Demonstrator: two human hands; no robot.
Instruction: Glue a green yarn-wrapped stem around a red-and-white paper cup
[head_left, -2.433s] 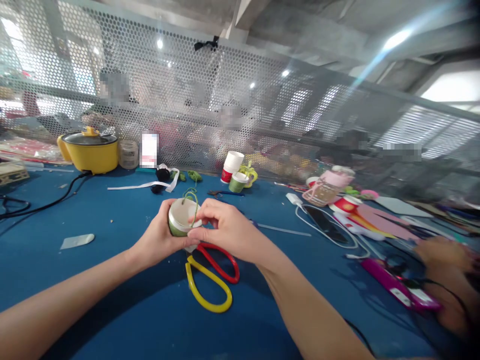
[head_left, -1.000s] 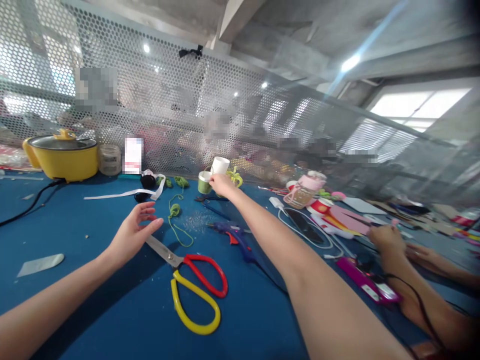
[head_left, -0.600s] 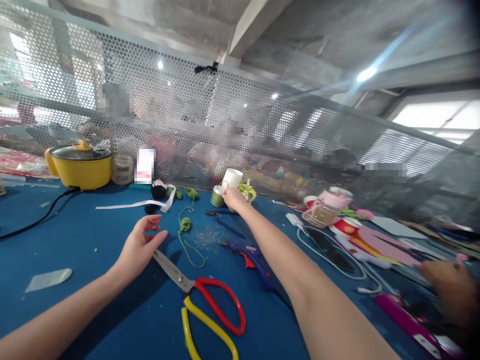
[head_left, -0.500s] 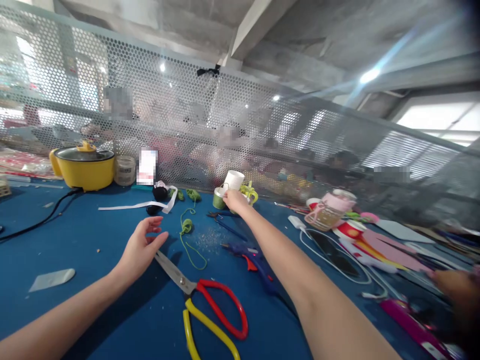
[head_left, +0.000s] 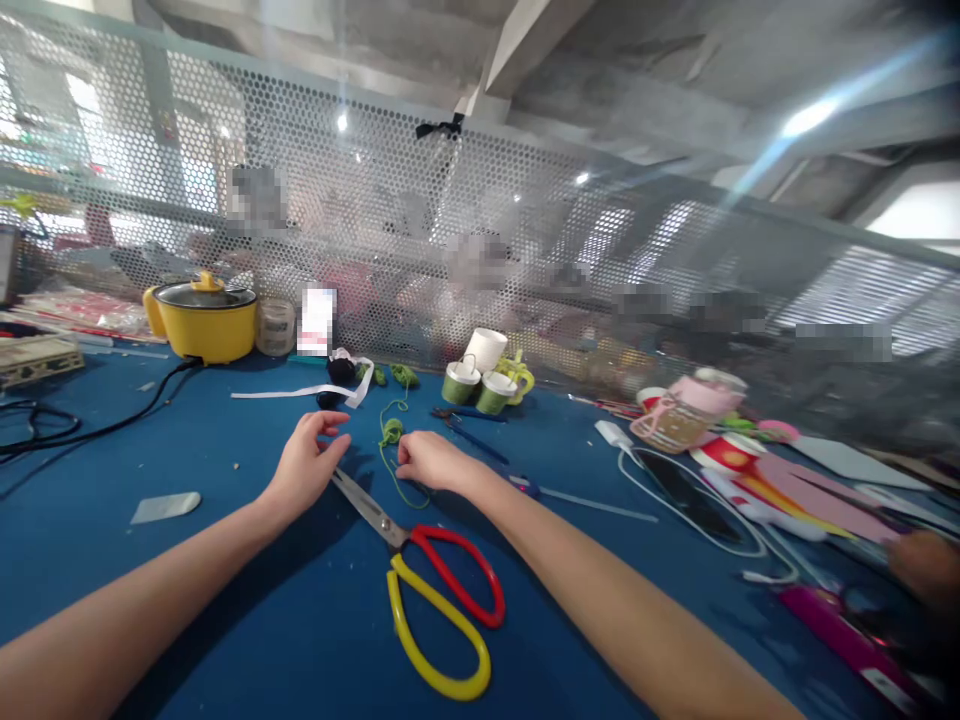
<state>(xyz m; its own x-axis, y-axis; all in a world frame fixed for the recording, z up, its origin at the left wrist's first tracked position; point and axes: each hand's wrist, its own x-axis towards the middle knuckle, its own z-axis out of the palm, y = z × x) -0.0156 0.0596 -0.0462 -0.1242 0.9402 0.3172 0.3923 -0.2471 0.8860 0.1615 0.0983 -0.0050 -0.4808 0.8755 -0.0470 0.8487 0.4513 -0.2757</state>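
My left hand (head_left: 306, 466) hovers just over the blue table (head_left: 225, 600) with its fingers apart and nothing in it, beside the blade of the red-and-yellow-handled scissors (head_left: 420, 560). My right hand (head_left: 429, 463) lies on the table to the right of it, fingertips pinched at a loose green cord (head_left: 390, 436). Two green-wrapped paper cups (head_left: 460, 383) stand farther back with a white cup (head_left: 486, 349) behind them.
A yellow pot (head_left: 207, 323) with a black cable, a jar and a white ribbon (head_left: 300, 391) sit along the mesh fence. On the right lie a phone with a white cable (head_left: 679, 492), a pink bottle (head_left: 676, 414), coloured sheets and another person's hand (head_left: 927, 565). A white scrap (head_left: 165, 506) is at left.
My right hand left the green cup beside the other cups at the back and came back to the green cord. The left hand stayed near the scissors.
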